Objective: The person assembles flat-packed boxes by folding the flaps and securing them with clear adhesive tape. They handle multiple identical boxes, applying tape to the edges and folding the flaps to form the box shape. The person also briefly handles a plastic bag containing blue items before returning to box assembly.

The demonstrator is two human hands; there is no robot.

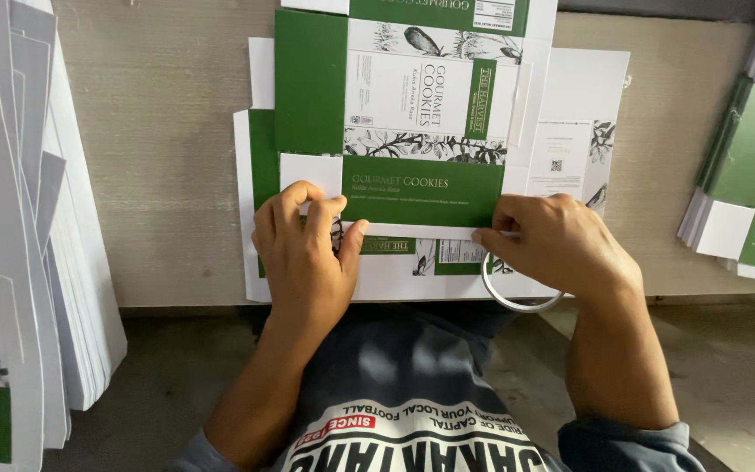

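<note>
Head view: a flat green-and-white carton blank [399, 96] lies on the worktop [159, 157], at the middle of its near edge, on top of at least one more blank [570, 96] whose white margins show around it. The left hand [303, 253] presses down on the blank's near-left part, fingers curled over a white flap [309, 173], thumb stretched toward the centre. The right hand [557, 245] pinches the near edge of the green panel [421, 188] at its right end, fingertips on the white fold line, not spread. A clear ring [517, 301], possibly a tape roll, lies partly under the right wrist at the worktop's near edge. Stacks of the same blanks stand along the left edge [19, 262] and lie at the right edge [744, 192].

The blank's long axis appears to run from the near edge to the far edge, its far end passing out of view; its print reads sideways to the person. As I judge it, the main risks are a crooked crease if the hands press unevenly, the blank underneath sliding or being lifted along with the top one, and the ring being knocked off the near edge by the right wrist
</note>
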